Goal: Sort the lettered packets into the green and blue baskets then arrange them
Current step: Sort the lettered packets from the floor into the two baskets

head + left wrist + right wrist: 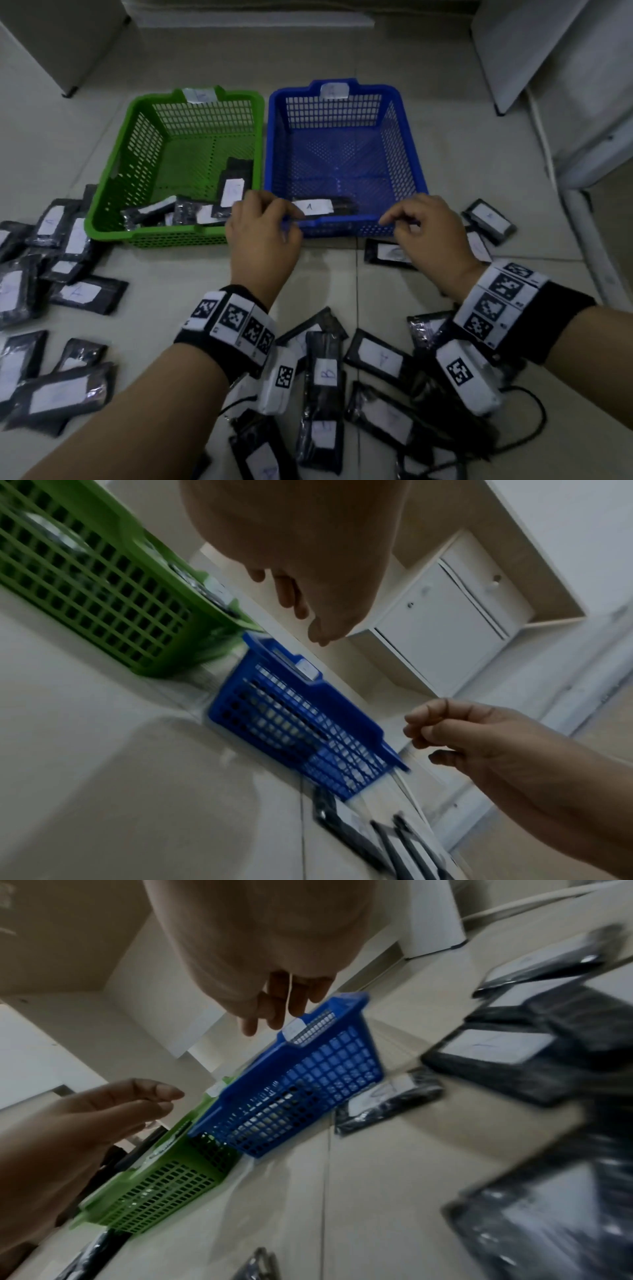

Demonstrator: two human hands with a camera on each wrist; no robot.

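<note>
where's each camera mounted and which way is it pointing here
Head: worn on the head, looking down at the green basket, blue basket, both forearms.
Left wrist: under the left hand, facing the baskets; right hand shows.
Right wrist: under the right hand, facing the baskets; left hand shows.
All share both baskets.

A pale tiled floor (171,308) is being flanked by white cabinets (565,85), and a black cable (534,411) is being trailed across it.

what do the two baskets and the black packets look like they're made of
The green basket and blue basket look like molded plastic, matte: perforated grid walls, thick smooth rims. The packets seem wrapped in glossy plastic film, glinting and crinkled, with white, probably paper, labels.
</note>
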